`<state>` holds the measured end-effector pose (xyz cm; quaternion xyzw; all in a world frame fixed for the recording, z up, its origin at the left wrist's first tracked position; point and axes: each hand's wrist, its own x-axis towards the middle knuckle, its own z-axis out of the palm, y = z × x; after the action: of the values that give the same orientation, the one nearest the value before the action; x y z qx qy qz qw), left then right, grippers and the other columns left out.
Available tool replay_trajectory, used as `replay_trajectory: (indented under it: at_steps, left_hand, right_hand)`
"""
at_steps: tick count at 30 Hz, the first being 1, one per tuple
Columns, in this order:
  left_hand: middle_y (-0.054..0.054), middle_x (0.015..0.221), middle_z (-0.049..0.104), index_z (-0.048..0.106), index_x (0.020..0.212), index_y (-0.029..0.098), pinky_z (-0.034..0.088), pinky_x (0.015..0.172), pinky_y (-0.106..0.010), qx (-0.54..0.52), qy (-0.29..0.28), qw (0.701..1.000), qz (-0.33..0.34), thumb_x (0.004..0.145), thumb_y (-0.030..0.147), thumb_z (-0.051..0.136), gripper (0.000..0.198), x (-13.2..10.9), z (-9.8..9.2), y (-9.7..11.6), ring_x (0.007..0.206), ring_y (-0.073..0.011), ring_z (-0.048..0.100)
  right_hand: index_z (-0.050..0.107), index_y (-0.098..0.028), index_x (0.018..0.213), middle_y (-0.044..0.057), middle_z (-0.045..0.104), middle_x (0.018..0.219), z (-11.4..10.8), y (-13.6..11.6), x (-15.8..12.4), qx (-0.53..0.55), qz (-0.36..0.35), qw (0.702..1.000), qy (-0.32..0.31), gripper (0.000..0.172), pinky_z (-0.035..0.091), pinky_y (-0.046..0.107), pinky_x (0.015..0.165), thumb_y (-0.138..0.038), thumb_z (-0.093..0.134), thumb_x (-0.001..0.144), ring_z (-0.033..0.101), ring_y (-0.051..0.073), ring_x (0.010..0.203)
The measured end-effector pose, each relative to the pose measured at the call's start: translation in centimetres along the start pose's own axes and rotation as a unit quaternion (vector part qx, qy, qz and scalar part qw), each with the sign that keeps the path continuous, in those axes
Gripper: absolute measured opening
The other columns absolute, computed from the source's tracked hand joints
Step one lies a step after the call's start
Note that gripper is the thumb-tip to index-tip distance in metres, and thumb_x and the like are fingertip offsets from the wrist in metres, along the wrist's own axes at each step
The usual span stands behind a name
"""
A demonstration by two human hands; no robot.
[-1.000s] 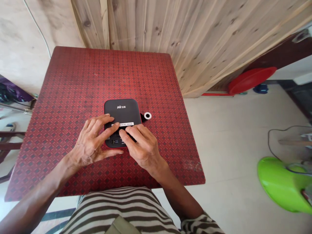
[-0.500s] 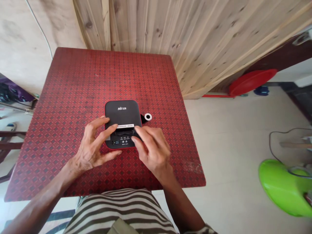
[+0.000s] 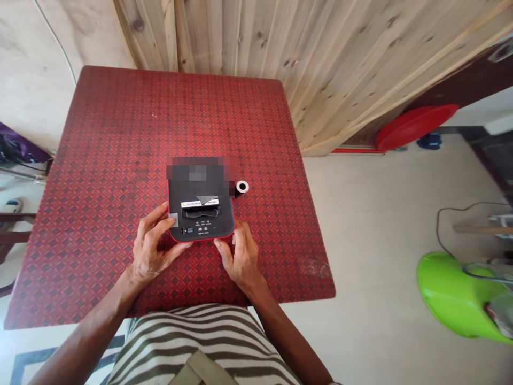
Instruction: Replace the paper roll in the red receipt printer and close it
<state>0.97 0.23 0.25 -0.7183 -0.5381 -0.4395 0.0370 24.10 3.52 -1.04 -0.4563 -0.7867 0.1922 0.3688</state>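
Note:
A black box-shaped device with a red base (image 3: 200,206) lies in the middle of the red patterned table (image 3: 120,160). It shows a slot, a white label strip and small buttons on its near part. My left hand (image 3: 150,248) grips its near left corner, thumb under the front edge and fingers up the side. My right hand (image 3: 239,255) holds the near right corner with thumb and fingertips. A small white ring on a black tab (image 3: 241,187) sticks out at the device's right side.
A wooden plank wall (image 3: 320,64) rises behind and to the right of the table. On the tiled floor to the right stand a bright green plastic object (image 3: 457,297), a cable and a red basin (image 3: 412,125) by the wall. A striped garment covers my lap.
Both hands have slid off the device's top to its near corners. The slot and buttons, covered before, now show. The device seems drawn slightly toward me.

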Motion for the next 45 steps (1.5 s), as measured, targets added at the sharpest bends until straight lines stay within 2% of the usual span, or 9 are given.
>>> replay_trajectory:
  at_steps: [6,12,22,32,37,40,45]
  left_hand:
    - [-0.013,0.138,0.067,0.051,0.144,0.027,0.065,0.096,-0.042,0.004,-0.004,1.0,-0.01,0.083,0.036,0.087,0.072,0.2,-0.2,0.1,0.124,-0.0281,0.071]
    - [-0.011,0.132,0.07,0.051,0.141,0.027,0.066,0.096,-0.043,0.012,-0.015,1.0,-0.012,0.084,0.04,0.086,0.068,0.0,-0.3,-0.2,0.122,-0.0285,0.072]
    - [-0.013,0.136,0.067,0.052,0.139,0.027,0.067,0.095,-0.044,0.021,-0.015,1.0,-0.009,0.085,0.041,0.085,0.065,0.2,-0.3,-0.1,0.122,-0.0282,0.072]
    - [-0.01,0.135,0.067,0.055,0.131,0.029,0.066,0.095,-0.047,-0.013,-0.021,0.999,-0.044,0.085,0.046,0.085,0.058,0.1,-0.3,-0.6,0.12,-0.0271,0.072]
    - [-0.01,0.134,0.069,0.06,0.127,0.027,0.065,0.093,-0.042,-0.052,-0.008,0.998,-0.037,0.079,0.045,0.091,0.06,0.4,-0.3,-0.8,0.116,-0.0258,0.073]
    - [-0.01,0.132,0.07,0.063,0.127,0.025,0.065,0.092,-0.04,-0.068,0.002,0.997,-0.024,0.074,0.041,0.094,0.063,0.7,-0.4,-1.0,0.114,-0.0249,0.074]
    - [-0.011,0.136,0.069,0.064,0.127,0.026,0.064,0.094,-0.041,-0.072,0.0,0.997,-0.019,0.075,0.038,0.094,0.062,0.8,-0.5,-1.0,0.115,-0.0253,0.073]
  right_hand:
    - [0.057,-0.018,0.129,0.006,0.068,0.091,-0.3,0.0,-0.2,0.006,-0.031,0.999,0.018,0.029,0.054,0.03,0.065,-0.031,0.057,0.103,0.061,0.017,0.071]
    - [0.059,-0.019,0.126,0.003,0.068,0.087,-0.4,0.0,-0.3,0.008,-0.027,0.999,0.024,0.028,0.053,0.029,0.063,-0.029,0.06,0.1,0.059,0.016,0.065]
    - [0.06,-0.02,0.122,0.001,0.061,0.083,-0.4,0.0,0.0,0.034,-0.003,0.999,0.023,0.022,0.051,0.028,0.066,-0.029,0.058,0.101,0.058,0.016,0.07]
    - [0.064,-0.02,0.119,0.0,0.062,0.083,-0.8,0.1,0.2,0.123,0.072,0.989,0.036,0.031,0.05,0.029,0.063,-0.04,0.043,0.108,0.059,0.015,0.065]
    - [0.065,-0.021,0.123,0.001,0.065,0.083,-0.7,0.4,-0.4,0.131,0.092,0.985,0.063,0.038,0.052,0.031,0.067,-0.044,0.037,0.11,0.061,0.016,0.068]
    - [0.064,-0.021,0.128,0.001,0.066,0.085,-0.6,0.7,-0.6,0.134,0.099,0.983,0.08,0.042,0.052,0.032,0.066,-0.046,0.035,0.11,0.061,0.016,0.068]
    - [0.064,-0.021,0.127,0.001,0.066,0.085,-0.4,0.6,-0.5,0.125,0.083,0.985,0.088,0.039,0.054,0.033,0.069,-0.043,0.036,0.11,0.065,0.017,0.073]
